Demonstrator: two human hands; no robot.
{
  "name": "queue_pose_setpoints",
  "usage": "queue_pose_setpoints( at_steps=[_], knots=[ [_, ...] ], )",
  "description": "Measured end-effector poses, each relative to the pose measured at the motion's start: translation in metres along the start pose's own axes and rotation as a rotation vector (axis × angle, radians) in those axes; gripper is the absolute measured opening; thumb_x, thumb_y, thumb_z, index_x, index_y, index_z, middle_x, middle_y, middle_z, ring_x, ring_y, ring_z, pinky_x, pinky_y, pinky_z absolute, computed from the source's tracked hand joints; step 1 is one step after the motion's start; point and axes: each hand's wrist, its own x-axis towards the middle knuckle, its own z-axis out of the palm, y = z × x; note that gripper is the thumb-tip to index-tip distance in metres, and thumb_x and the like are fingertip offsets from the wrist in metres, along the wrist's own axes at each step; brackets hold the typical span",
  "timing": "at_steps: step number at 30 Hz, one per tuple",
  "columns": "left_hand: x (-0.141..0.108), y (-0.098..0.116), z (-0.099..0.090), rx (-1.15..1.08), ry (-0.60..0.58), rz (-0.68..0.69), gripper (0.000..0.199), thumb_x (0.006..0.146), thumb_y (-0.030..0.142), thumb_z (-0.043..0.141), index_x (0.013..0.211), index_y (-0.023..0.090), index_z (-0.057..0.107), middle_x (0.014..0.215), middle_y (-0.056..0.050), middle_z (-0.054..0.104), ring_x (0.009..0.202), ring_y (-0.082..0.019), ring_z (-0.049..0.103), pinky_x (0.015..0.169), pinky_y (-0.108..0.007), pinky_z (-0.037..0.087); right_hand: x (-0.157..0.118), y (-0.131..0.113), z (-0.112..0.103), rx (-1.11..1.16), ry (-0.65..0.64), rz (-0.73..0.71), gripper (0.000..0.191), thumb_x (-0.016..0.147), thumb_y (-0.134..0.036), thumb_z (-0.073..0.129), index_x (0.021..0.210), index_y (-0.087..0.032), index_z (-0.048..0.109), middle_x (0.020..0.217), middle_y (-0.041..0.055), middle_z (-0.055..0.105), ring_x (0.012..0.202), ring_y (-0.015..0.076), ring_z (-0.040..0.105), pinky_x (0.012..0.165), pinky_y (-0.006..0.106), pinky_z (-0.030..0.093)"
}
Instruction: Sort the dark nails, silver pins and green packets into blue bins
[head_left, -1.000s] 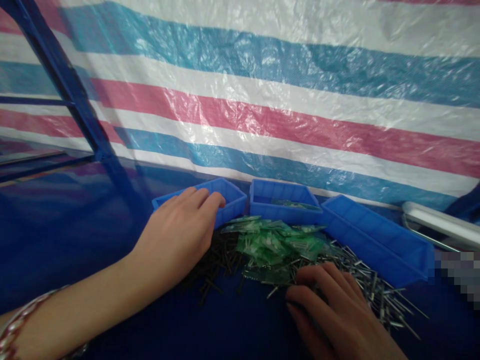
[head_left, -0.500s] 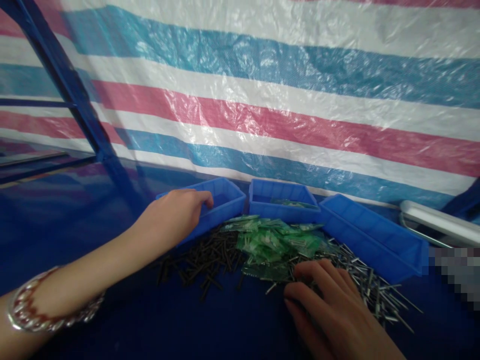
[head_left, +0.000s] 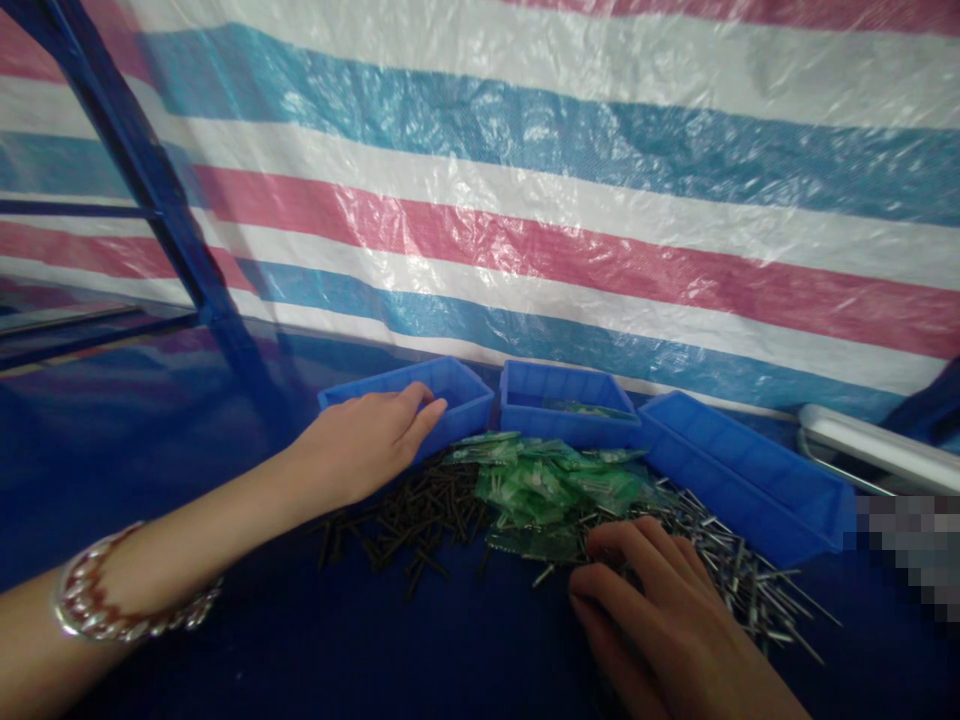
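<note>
My left hand point(head_left: 382, 430) reaches over the near side of the left blue bin point(head_left: 469, 390), thumb and forefinger apart, with nothing visible between them. Below it lies a heap of dark screws point(head_left: 427, 510). My right hand point(head_left: 660, 610) rests at the near edge of the pile, fingers curved and spread, and I see nothing in it. Just beyond it are green plastic packets point(head_left: 547, 480). Silvery metal pins point(head_left: 757, 590) spread out to the right of that hand.
The middle blue bin point(head_left: 566, 420) holds a packet or so. A right blue bin point(head_left: 750, 480) stands angled beside it. Behind hangs a striped plastic sheet point(head_left: 525, 200). A blue metal frame point(head_left: 142, 170) rises at left, and a white bar point(head_left: 885, 445) lies at right.
My left hand has shifted slightly to the right over the left bin, and its thumb and forefinger now show apart. My right hand has hardly moved.
</note>
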Motion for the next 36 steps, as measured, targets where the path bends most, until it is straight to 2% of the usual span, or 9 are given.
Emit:
queue_pose_setpoints(
  at_steps=[2, 5, 17, 27, 36],
  knots=[
    [-0.001, 0.003, 0.000, 0.035, -0.032, 0.008, 0.050, 0.090, 0.046, 0.020, 0.111, 0.014, 0.053, 0.100, -0.015, 0.064, 0.095, -0.035, 0.061, 0.080, -0.049, 0.046, -0.001, 0.000, 0.000, -0.002, 0.000, 0.002, 0.014, 0.073, -0.009, 0.059, 0.077, -0.023, 0.063, 0.083, 0.0042, 0.065, 0.076, 0.0217, 0.059, 0.062, 0.035, 0.053],
    [-0.002, 0.007, -0.001, 0.092, -0.071, 0.049, 0.050, 0.090, 0.048, 0.021, 0.105, 0.016, 0.056, 0.100, -0.012, 0.063, 0.096, -0.033, 0.060, 0.082, -0.047, 0.046, -0.002, -0.001, -0.001, -0.002, -0.014, 0.008, 0.014, 0.074, -0.010, 0.059, 0.077, -0.023, 0.062, 0.082, 0.0037, 0.064, 0.076, 0.0212, 0.059, 0.063, 0.035, 0.052],
    [-0.008, 0.015, 0.000, 0.291, -0.087, 0.149, 0.017, 0.094, 0.028, 0.042, 0.100, 0.014, 0.050, 0.095, -0.012, 0.063, 0.083, -0.034, 0.064, 0.065, -0.044, 0.052, -0.001, 0.000, 0.001, -0.007, -0.038, -0.008, 0.014, 0.078, -0.012, 0.053, 0.077, -0.023, 0.061, 0.084, 0.0042, 0.064, 0.078, 0.0194, 0.058, 0.066, 0.031, 0.050],
    [-0.009, 0.018, 0.001, 0.335, -0.103, 0.171, 0.012, 0.094, 0.025, 0.042, 0.100, 0.016, 0.047, 0.095, -0.012, 0.064, 0.083, -0.033, 0.064, 0.065, -0.044, 0.052, -0.001, 0.002, 0.000, -0.028, -0.054, -0.023, 0.014, 0.075, -0.009, 0.055, 0.077, -0.023, 0.060, 0.083, 0.0039, 0.064, 0.076, 0.0193, 0.059, 0.064, 0.031, 0.050],
    [-0.010, 0.016, 0.001, 0.338, -0.109, 0.167, 0.009, 0.094, 0.023, 0.040, 0.098, 0.017, 0.046, 0.091, -0.010, 0.063, 0.079, -0.032, 0.064, 0.060, -0.039, 0.050, -0.002, 0.002, -0.001, -0.003, -0.090, -0.012, 0.015, 0.078, -0.011, 0.053, 0.079, -0.024, 0.060, 0.085, 0.0038, 0.064, 0.078, 0.0187, 0.059, 0.066, 0.031, 0.050]
  ],
)
